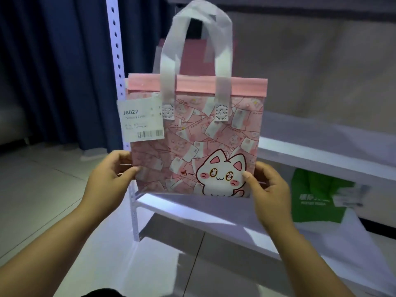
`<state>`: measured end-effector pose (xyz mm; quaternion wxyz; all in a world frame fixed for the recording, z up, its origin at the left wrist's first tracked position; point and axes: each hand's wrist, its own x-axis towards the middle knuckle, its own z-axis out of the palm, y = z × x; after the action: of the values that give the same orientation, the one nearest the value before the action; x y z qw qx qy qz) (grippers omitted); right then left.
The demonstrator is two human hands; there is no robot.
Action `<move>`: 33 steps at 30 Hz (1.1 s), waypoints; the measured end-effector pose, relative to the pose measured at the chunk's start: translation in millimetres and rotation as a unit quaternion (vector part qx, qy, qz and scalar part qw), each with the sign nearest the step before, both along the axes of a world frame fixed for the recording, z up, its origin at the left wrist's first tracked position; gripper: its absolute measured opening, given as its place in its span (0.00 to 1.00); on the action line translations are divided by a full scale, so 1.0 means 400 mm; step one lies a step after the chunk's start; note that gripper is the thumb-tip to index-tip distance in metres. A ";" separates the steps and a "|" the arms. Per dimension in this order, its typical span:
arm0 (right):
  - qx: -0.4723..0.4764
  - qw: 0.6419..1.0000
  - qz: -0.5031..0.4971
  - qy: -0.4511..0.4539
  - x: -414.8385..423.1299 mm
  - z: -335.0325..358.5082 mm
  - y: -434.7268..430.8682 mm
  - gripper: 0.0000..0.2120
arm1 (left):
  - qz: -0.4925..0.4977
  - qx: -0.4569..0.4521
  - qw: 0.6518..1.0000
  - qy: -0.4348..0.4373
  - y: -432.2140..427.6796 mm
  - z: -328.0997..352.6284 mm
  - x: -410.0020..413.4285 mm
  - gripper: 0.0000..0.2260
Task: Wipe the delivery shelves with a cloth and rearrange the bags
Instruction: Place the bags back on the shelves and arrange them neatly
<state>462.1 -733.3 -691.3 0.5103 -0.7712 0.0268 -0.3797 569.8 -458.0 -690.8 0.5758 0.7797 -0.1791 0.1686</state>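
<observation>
A pink bag with a white cartoon cat, white handles and a paper label reading J8022 stands upright at the front of a white shelf. My left hand grips its lower left edge, thumb on the front. At the lower right edge my right hand holds the bag, thumb pressed on the cat print. A second pink bag stands right behind it, mostly hidden. No cloth is in view.
A green bag lies on a lower shelf at the right. The perforated white shelf post rises at the left, with a dark blue curtain behind it. Grey tiled floor spreads to the left.
</observation>
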 end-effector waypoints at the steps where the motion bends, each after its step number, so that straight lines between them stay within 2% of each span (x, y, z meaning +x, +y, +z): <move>1: 0.005 1.000 -0.006 -0.008 -0.011 0.017 -0.012 0.13 | -0.008 0.001 1.000 -0.015 -0.017 0.025 -0.007 0.09; 9: 0.030 0.987 -0.116 -0.103 -0.096 0.169 -0.135 0.11 | -0.125 -0.039 0.987 -0.094 -0.193 0.205 -0.019 0.09; 14: 0.028 0.973 -0.196 -0.118 -0.113 0.223 -0.211 0.08 | -0.176 -0.051 0.977 -0.109 -0.305 0.273 0.024 0.11; 23: 0.059 0.957 -0.280 -0.050 -0.031 0.201 -0.322 0.08 | -0.167 0.019 0.980 -0.108 -0.493 0.223 0.135 0.09; 28: 0.041 0.956 -0.290 -0.018 0.034 0.173 -0.358 0.12 | -0.181 0.034 0.975 -0.127 -0.538 0.195 0.182 0.17; 33: 0.039 0.953 -0.301 0.018 0.095 0.150 -0.393 0.15 | -0.143 0.015 0.980 -0.136 -0.574 0.179 0.228 0.18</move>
<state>500.2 -890.6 -631.4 0.4016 -0.7133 0.2814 -0.5008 661.1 -687.6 -619.4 0.5523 0.7246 -0.3679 0.1858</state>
